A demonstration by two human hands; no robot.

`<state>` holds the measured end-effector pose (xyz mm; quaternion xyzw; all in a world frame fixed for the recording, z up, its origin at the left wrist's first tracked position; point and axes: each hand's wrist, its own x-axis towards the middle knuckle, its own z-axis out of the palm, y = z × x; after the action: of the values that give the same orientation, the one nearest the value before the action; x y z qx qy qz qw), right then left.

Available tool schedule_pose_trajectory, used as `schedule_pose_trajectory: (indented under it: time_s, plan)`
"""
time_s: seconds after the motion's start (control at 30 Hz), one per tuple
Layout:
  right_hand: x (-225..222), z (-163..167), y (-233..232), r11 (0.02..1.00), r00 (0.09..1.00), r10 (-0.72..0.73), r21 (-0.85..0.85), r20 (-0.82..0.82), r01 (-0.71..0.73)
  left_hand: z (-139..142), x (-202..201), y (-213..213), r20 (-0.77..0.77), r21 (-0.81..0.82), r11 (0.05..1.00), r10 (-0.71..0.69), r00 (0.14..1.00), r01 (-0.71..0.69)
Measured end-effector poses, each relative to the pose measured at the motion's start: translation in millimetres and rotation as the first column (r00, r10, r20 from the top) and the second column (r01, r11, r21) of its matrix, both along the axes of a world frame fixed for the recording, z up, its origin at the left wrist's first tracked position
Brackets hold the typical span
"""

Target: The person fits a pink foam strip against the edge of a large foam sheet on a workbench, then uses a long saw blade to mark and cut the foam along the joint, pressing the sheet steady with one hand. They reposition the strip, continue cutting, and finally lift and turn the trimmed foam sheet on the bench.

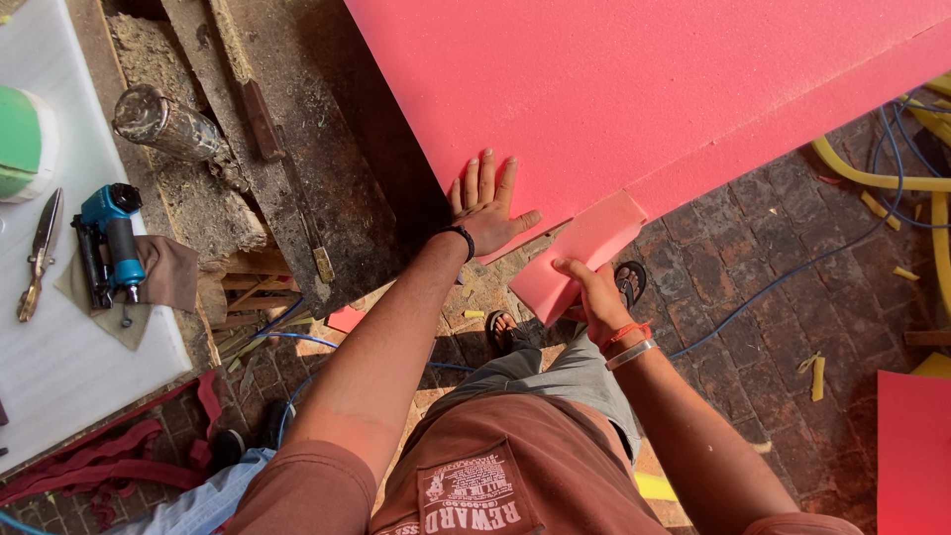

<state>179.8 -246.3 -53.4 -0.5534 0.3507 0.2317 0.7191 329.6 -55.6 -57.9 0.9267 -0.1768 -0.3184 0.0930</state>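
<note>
A big pink foam sheet fills the upper right of the head view. My left hand lies flat on its lower corner, fingers spread, a black band at the wrist. My right hand grips a small pink foam piece that hangs below the sheet's edge, thumb on its face. Orange and metal bangles ring that wrist.
A white table at the left carries a blue nail gun on a brown cloth, scissors and a green roll. Rough planks lie beside it. Blue cable, yellow foam strips and another pink sheet lie on the brick floor.
</note>
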Motion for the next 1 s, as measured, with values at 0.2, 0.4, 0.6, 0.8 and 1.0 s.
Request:
schedule_pose_trajectory:
  time_s: [0.2,0.4,0.6,0.8,1.0]
  plan:
    - [-43.0,5.5,-43.0,0.959,0.957,0.284,0.01,-0.061,-0.284,-6.7,0.6,-0.5,0.012,-0.027,1.0,0.015,1.0,-0.015]
    - [-72.6,-15.6,-2.0,0.991,0.992,0.119,0.051,0.047,-0.122,-9.0,1.7,-0.9,0.044,-0.061,0.998,0.032,0.999,-0.029]
    - [-38.7,-31.2,20.8,0.961,0.973,-0.189,0.231,0.134,0.155,-3.9,2.2,4.4,0.059,-0.132,0.99,0.056,0.997,-0.048]
    - [-13.2,-20.9,46.4,0.923,0.941,-0.323,0.254,0.102,0.289,12.9,1.4,0.4,0.034,-0.136,0.989,0.064,0.997,-0.059]
    - [-6.6,-12.4,58.4,0.929,0.94,-0.316,0.243,0.132,0.278,25.9,-1.0,-2.7,0.02,-0.118,0.991,0.064,0.998,-0.062]
